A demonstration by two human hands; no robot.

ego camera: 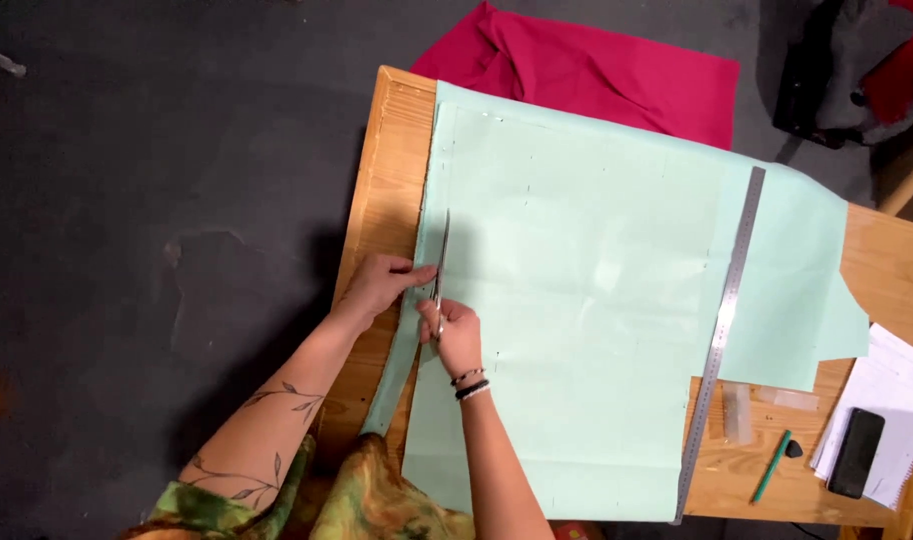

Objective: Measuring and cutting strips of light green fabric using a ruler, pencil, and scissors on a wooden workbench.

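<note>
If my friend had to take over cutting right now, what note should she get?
Right hand: holds the scissors, blades in the mint green fabric near its left edge.
Left hand: holds the cut strip beside the blades.
Done: the strip is cut free from the near edge up to the scissors.
Left: the edge beyond the scissors is uncut.
Nearby: metal ruler on the fabric, green pen, phone on papers, red cloth.

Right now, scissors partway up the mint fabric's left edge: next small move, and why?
Probably close the blades and slide the long steel scissors a little farther up the table. The right hand grips them, the blades lie along the left edge of the pale mint-green fabric sheet, and a narrow cut strip already hangs free below. The left hand steadies that strip, with uncut edge ahead.
</note>
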